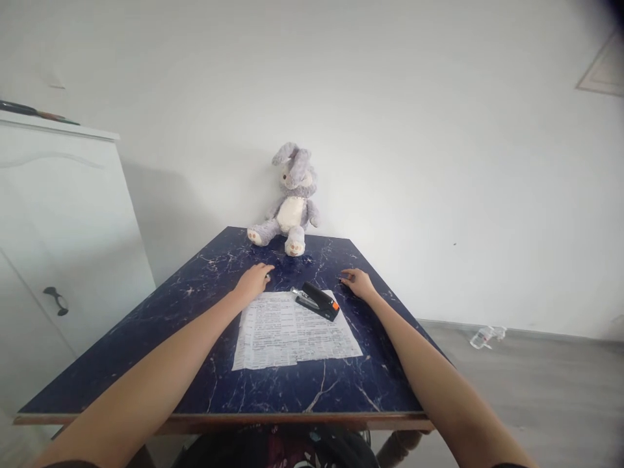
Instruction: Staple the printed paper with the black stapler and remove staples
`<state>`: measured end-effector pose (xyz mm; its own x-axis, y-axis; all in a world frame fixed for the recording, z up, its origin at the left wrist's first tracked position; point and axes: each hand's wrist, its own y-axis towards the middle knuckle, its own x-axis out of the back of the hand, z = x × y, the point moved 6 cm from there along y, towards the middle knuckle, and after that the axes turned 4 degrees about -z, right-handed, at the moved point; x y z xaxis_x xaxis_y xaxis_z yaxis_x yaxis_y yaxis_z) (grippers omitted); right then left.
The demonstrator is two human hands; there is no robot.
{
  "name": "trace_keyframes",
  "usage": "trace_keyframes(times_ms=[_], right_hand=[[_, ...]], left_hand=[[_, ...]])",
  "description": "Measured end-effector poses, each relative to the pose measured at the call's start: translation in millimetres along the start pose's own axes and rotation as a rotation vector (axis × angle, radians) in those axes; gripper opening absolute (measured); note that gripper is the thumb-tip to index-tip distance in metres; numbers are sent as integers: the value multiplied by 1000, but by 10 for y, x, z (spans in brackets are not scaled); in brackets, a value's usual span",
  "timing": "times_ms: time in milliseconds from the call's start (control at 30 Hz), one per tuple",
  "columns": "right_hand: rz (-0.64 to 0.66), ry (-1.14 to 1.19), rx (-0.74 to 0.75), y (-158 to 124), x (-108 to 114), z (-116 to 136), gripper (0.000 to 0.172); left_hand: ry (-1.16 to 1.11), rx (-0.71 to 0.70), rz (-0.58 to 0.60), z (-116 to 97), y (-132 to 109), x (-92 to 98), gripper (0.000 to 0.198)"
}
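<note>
Currently left hand (253, 281) lies flat, right hand (358, 283) loosely curled, both empty, at 11 and 1 o'clock of printed white paper sheets (292, 333); nudging black orange-tipped stapler (318, 301) could skew them.

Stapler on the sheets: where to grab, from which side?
Pinch the stapler across its narrow black body mid-length, coming from above. It lies flat and diagonal on the papers, long sides free, orange end toward the right hand, which probably has the shorter reach.
</note>
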<state>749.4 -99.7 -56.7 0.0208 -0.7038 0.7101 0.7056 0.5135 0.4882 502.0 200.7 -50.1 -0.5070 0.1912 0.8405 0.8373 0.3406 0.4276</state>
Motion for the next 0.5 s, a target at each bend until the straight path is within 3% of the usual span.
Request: trace_keyframes(times_ms=[133, 233, 300, 400, 500], right_hand=[[-86, 50, 63, -48, 98, 287, 32], [-62, 116, 146, -130, 131, 645, 24], [51, 255, 239, -219, 116, 934, 21], [240, 430, 414, -405, 122, 1365, 35], [362, 369, 534, -578, 116, 1643, 46]], left_hand=[[7, -50, 34, -83, -4, -11, 24], [18, -55, 29, -112, -2, 8, 22], [15, -47, 20, -112, 1, 7, 19], [4, -18, 15, -76, 4, -24, 14], [-2, 25, 16, -8, 2, -56, 12]])
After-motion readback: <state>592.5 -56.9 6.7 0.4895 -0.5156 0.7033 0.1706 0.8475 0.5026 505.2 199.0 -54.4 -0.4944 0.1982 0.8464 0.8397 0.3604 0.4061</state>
